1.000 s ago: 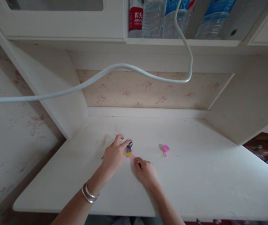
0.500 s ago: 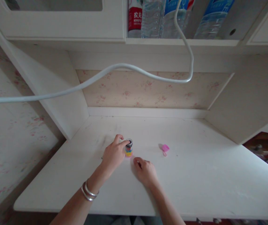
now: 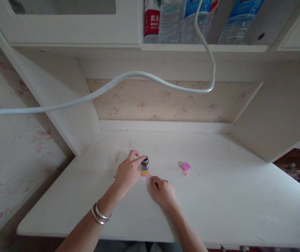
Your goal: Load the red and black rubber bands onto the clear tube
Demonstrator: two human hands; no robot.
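A small clear jar [image 3: 145, 167] stands upright on the white desk, with bands of pink, yellow, blue and red inside and black near its mouth. My left hand [image 3: 128, 170] is just left of it, fingers apart, one fingertip at the jar's rim; whether that tip reaches inside cannot be made out. Its lower fingers are hidden under the hand. Right of the jar, my right hand [image 3: 164, 192] rests on the desk with its fingers curled closed, nothing visible in them. Farther right lies a small pink cap-like piece with a loop [image 3: 185, 166].
The white desk [image 3: 218, 203] runs between a left side panel [image 3: 68, 108] and a right one [image 3: 276, 115]. A pale cable [image 3: 139, 74] crosses above it. Water bottles [image 3: 169, 24] stand on the shelf overhead.
The view has shifted very slightly. My hands, the jar and the pink piece hold nearly the same places.
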